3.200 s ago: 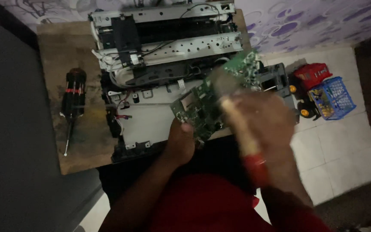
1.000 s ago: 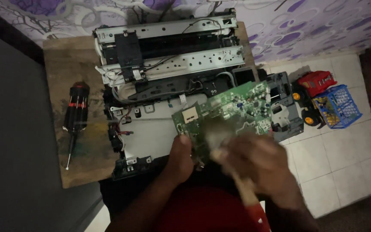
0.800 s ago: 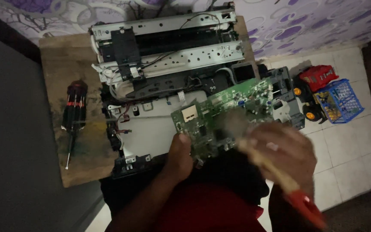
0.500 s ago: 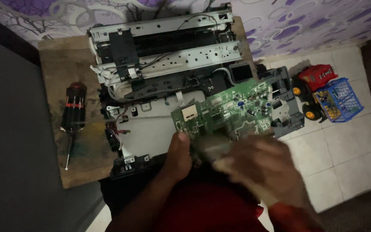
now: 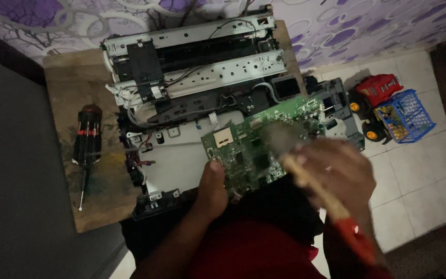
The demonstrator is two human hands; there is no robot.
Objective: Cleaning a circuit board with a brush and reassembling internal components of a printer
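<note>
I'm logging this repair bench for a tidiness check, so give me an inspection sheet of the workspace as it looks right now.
Surface: worn wooden board, stained, on a tiled floor.
Job's things: green circuit board held over a dismantled printer chassis; brush, blurred, bristles at the board.
Clutter: black-and-red screwdriver lying on the wooden board, left of the chassis.
Grippers: left hand grips the circuit board's lower edge; right hand holds the brush.
Cables: loose wires across the chassis.
Surroundings: toy truck and blue basket on the floor tiles; purple patterned wall.
</note>
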